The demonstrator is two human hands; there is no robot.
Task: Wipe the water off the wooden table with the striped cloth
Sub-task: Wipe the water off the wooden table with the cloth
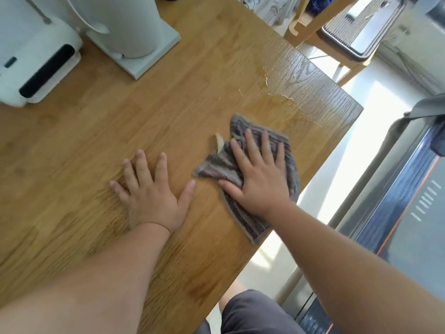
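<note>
Your two bare forearms fill the near view, and between them a knee in grey shorts [248, 312] shows past the edge of the wooden worktop [168, 104]. Your right grip [260, 179] lies flat on the striped cloth [244, 219], fingers straight and spread apart, pressing down and clamped on nothing. That cloth is grey-brown with darker stripes, rumpled, and folded over on its left side, where a pale tag [219, 141] sticks up. It sits close to the worktop's right-hand edge, its near corner reaching that edge.

Just left of the cloth, your left grip [151, 191] rests palm-down on bare wood, fingers splayed, holding nothing. Beyond the cloth lies the water [301, 92] — a thin shiny sheet with a ragged pale rim, running to the far corner.

Well left of the cloth stand a white appliance [36, 63] with a dark slot and a white cylinder [125, 27] on a pale grey base. Past the water, off the worktop, stands a wooden chair [313, 37].
</note>
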